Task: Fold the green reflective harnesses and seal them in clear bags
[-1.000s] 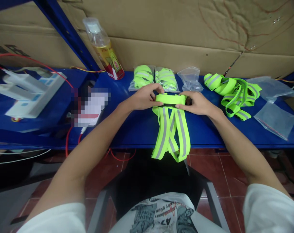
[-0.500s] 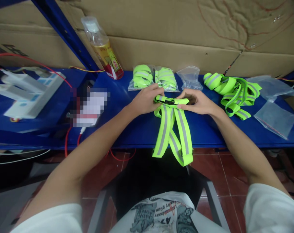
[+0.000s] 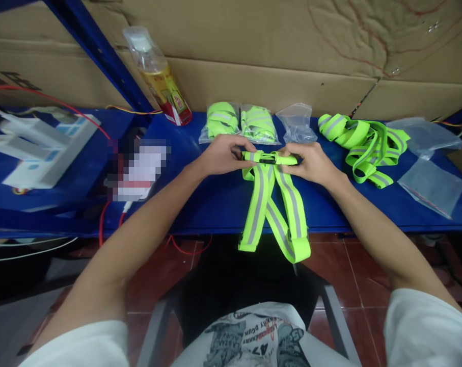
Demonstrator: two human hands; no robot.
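Note:
A neon-yellow reflective strap (image 3: 258,204) with a grey stripe is held up between both hands over the blue table's front part. My left hand (image 3: 226,155) pinches the left end of its folded upper part, thumb below. On the right end, my right hand (image 3: 307,160) pinches the same bundle between thumb and fingers. A black buckle (image 3: 268,161) shows in the middle, between the hands. Long loops hang down past the table edge, in front of my lap. Behind the hands lie two clear bags with folded straps (image 3: 222,120) (image 3: 258,124).
A crumpled clear bag (image 3: 296,122) lies beside the packed ones. To the right are a loose strap pile (image 3: 368,145) and flat plastic bags (image 3: 433,186). At left stand a bottle (image 3: 165,86), a phone (image 3: 139,171) on a red cable and a white power strip (image 3: 55,158).
Both hands keep hold of the strap. The folded upper part is now straighter and its buckle faces me more. The hanging right loop has swung a little to the right.

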